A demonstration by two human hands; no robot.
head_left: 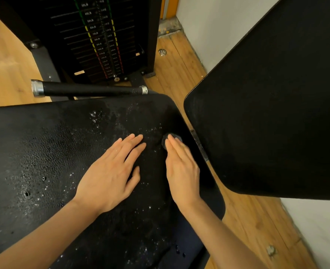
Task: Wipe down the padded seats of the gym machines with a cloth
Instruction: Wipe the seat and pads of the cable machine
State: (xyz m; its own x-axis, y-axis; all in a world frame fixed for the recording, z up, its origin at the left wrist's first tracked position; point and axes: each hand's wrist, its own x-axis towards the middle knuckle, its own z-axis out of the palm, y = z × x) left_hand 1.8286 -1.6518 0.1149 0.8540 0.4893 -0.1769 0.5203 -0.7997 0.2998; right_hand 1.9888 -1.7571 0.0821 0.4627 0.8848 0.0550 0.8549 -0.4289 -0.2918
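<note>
A black padded seat [43, 152] fills the lower left, worn with small holes and speckled with white flecks. A dark cloth [144, 226] lies spread over its right part, hard to tell from the pad. My left hand [111, 171] presses flat on the cloth with its fingers straight and slightly spread. My right hand [181, 171] lies beside it near the seat's right edge, fingers straight and together. Its fingertips touch a small round black disc [176, 137] on the seat.
A black backrest pad [276, 94] slants over the right side, close to my right hand. A black handle bar [92, 90] with metal ends runs behind the seat. The weight stack [102, 35] stands beyond it. Wooden floor [175, 61] and a white wall [208, 26] lie to the right.
</note>
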